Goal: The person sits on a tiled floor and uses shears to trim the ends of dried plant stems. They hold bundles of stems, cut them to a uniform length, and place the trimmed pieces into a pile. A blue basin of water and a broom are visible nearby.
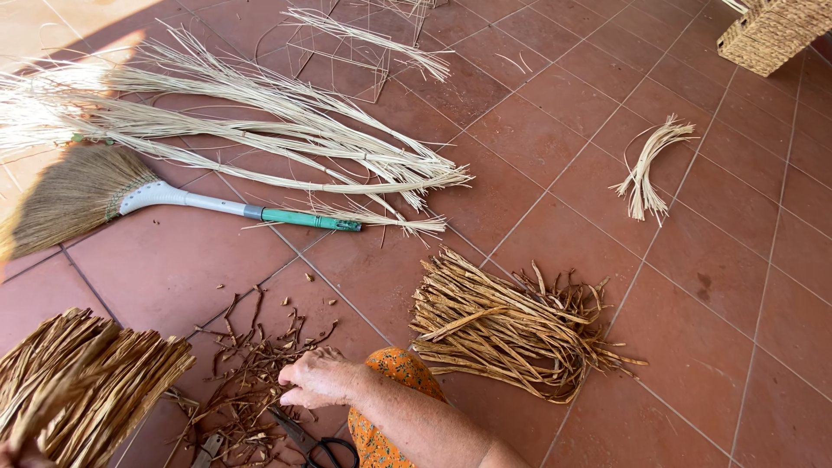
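My right hand (pixel 316 379) rested knuckles-up on the scatter of dark trimmings (pixel 243 381) on the tiled floor (pixel 737 329); its fingers were curled under, and I could not tell if they held anything. Black-handled scissors (pixel 316 444) lay just beneath it. My left hand (pixel 17 455) barely showed at the frame's corner, against a tan straw bundle (pixel 78 381). A second brown bundle (pixel 503 325) lay right of my orange-clad knee (pixel 390 390); a broom (pixel 130 198) and pale reeds (pixel 260 130) lay beyond.
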